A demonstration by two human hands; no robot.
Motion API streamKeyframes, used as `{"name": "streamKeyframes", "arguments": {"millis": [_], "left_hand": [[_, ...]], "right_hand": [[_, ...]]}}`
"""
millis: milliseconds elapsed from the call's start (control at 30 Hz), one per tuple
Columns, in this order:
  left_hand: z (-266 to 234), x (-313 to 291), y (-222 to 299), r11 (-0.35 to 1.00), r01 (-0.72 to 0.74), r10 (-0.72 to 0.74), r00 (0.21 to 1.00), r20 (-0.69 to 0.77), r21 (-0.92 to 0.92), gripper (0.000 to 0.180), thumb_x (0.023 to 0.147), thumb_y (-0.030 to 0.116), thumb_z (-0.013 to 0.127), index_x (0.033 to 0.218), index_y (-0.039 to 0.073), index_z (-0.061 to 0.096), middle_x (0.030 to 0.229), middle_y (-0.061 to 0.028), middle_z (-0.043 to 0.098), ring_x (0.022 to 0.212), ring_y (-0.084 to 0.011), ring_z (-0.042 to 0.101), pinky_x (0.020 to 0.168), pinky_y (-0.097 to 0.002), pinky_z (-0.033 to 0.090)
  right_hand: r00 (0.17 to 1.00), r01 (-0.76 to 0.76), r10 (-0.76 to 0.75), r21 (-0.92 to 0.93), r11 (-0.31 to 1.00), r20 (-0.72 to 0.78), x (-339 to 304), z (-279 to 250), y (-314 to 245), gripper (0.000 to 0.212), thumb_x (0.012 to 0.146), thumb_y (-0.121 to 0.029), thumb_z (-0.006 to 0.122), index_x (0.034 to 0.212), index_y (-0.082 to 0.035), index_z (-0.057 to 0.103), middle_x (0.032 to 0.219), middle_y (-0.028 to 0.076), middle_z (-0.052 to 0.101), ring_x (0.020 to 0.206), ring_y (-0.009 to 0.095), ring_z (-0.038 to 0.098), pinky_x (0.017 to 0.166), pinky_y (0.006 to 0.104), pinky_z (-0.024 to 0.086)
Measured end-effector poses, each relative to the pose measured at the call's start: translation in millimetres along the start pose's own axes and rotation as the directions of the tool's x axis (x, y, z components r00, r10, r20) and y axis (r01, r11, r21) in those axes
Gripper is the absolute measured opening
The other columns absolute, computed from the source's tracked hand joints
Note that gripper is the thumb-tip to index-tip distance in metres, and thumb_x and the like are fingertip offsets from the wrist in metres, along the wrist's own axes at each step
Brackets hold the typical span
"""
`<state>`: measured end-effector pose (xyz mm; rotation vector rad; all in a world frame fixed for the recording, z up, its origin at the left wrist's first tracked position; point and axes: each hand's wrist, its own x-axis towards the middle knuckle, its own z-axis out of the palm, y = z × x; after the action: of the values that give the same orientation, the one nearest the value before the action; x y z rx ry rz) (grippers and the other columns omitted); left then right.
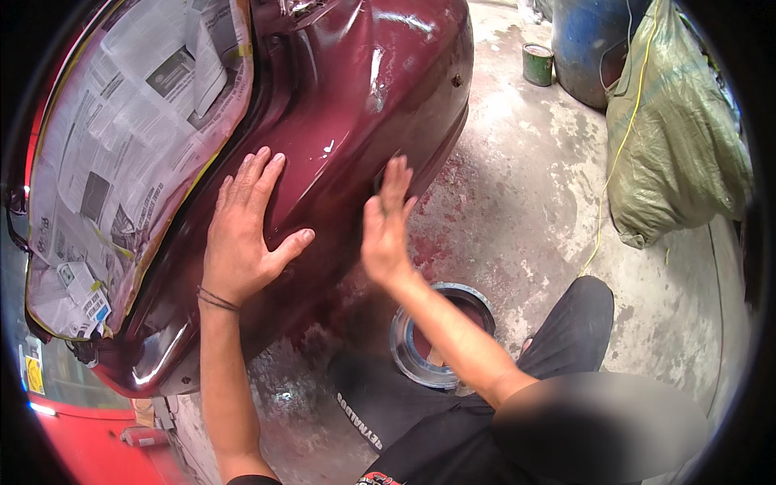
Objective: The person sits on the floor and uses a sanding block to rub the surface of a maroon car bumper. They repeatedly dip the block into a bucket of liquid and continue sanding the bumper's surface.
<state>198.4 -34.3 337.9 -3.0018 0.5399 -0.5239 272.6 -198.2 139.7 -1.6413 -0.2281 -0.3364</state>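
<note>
A dark maroon car body panel (331, 105) curves across the upper middle, glossy in places and dull in others. My left hand (242, 230) rests on its upper surface, fingers stretched forward and thumb spread out. Lower down, at the side of the panel, is my right hand (388, 230), slightly blurred, with its fingers extended. A small dark patch shows among those fingers, too unclear to name. Beneath my right forearm stands a round basin (402, 356) with reddish contents, partly covered by the arm.
Newspaper (121, 121) edged with tape masks the window area at left. A green can (537, 65), a blue drum (582, 48) and a stuffed greenish sack (671, 137) stand at the far right. A yellow cord (618, 162) trails over the stained concrete floor (517, 202).
</note>
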Motion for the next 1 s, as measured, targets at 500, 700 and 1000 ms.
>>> {"name": "streamKeyframes", "arguments": {"millis": [500,700,1000], "left_hand": [[7,-2,-5,0.998,0.055,-0.055,0.998,-0.02,0.015,0.104,0.086,0.059,0.086,0.173,0.02,0.045,0.18,-0.014,0.041,0.167,-0.0371,0.037,0.136,-0.0609,0.028],[12,-1,-8,0.997,0.07,-0.071,0.997,-0.018,-0.016,0.105,0.086,0.061,0.085,0.173,0.02,0.044,0.18,-0.0142,0.041,0.168,-0.0379,0.036,0.137,-0.0607,0.027],[12,-5,-7,0.999,0.053,-0.053,0.997,-0.059,-0.008,0.102,0.088,0.063,0.084,0.172,0.018,0.046,0.179,-0.0158,0.043,0.166,-0.0401,0.037,0.137,-0.0604,0.028]], "right_hand": [[0.987,0.096,-0.08,0.106,0.99,-0.141,48,-29,5,0.078,0.123,-0.05,0.035,0.182,-0.008,0.007,0.191,0.018,0.004,0.176,0.036,0.002,0.139,0.0559,0.009],[0.982,-0.059,0.107,0.283,0.957,-0.157,131,-65,51,0.081,0.123,-0.054,0.029,0.181,-0.003,0.008,0.191,0.016,0.004,0.176,0.028,0.004,0.141,0.0398,0.011],[0.973,0.227,-0.231,-0.189,0.955,-0.001,68,-51,-75,0.066,0.125,-0.041,0.031,0.183,-0.015,0.014,0.192,0.011,0.005,0.176,0.039,-0.003,0.135,0.0688,-0.007]]}}
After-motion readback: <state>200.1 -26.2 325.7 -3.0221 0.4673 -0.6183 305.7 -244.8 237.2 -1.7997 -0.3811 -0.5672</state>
